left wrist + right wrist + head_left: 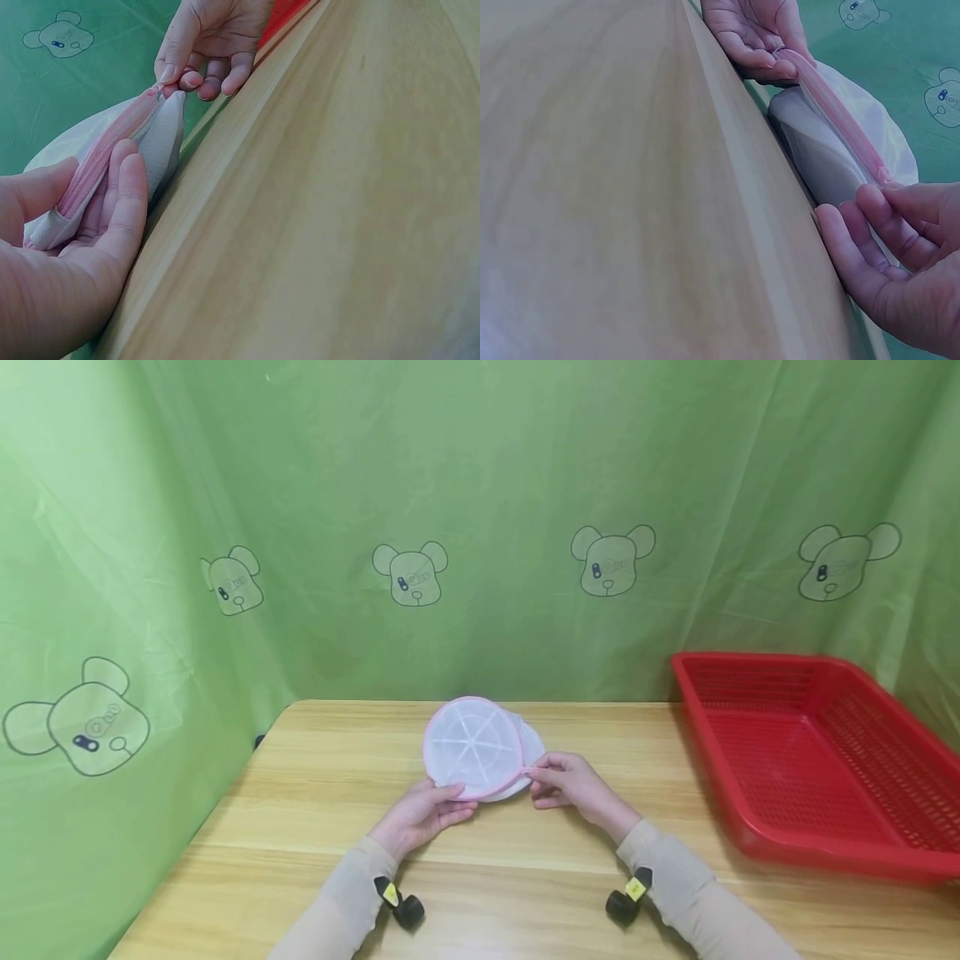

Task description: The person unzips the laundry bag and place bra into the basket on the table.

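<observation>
Green curtain (487,460) fronted by the wooden worktop (517,893), red basket (847,856) stationed at right, and there, near the far edge, the white pouch (472,742) (round, pink-rimmed) is pinched low by the left hand (423,814), its pink zip (832,107) pinched at one end by the right hand (573,785)!

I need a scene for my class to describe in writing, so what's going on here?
A person has a round white mesh pouch in both hands over a wooden table. The left hand grips its lower left edge, while the right hand pinches the right-hand end of its pink zipper. A red basket sits off to the right.
</observation>
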